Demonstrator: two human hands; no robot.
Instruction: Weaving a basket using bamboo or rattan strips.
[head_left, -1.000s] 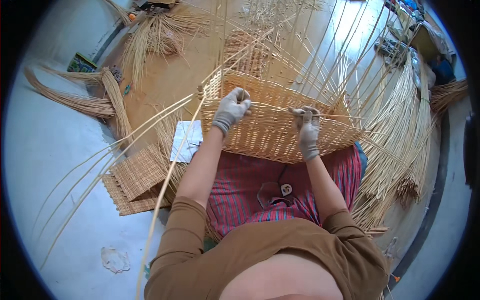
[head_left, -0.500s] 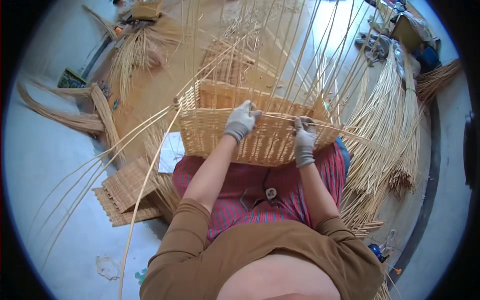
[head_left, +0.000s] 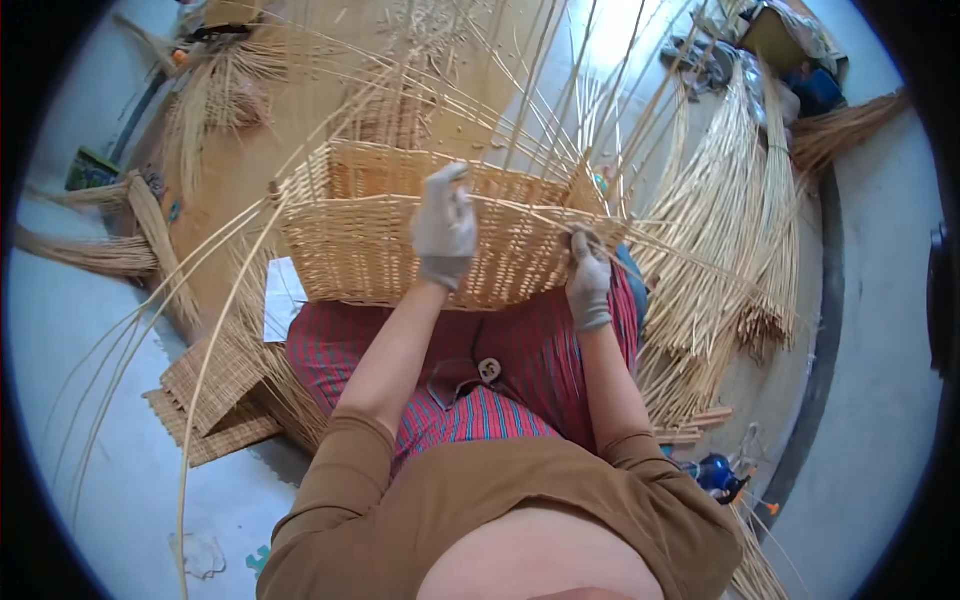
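Note:
A rectangular woven wicker basket (head_left: 350, 250) rests on my lap, its long near wall facing me. Several upright cane stakes (head_left: 520, 100) rise from it, and thin canes lie along the near rim. My left hand (head_left: 445, 230), in a pale grey work glove, is raised in front of the near wall's middle with its fingertips above the rim. Its fingers are curled and slightly blurred; what they hold, if anything, is hidden. Near the right end of that rim, my gloved right hand (head_left: 588, 275) pinches the rim and a cane running along it.
Long canes (head_left: 205, 375) stick out from the basket's left corner. Woven panels (head_left: 215, 390) lie at the left. A large bundle of pale canes (head_left: 715, 230) spreads along the right, with a dark blue object (head_left: 715, 475) nearer me. More cane bundles (head_left: 215, 110) lie at the far left.
My left hand has moved up and away from the right hand along the rim. Stakes at the basket's left now lean away. My right hand stays at the rim. The whole view has shifted.

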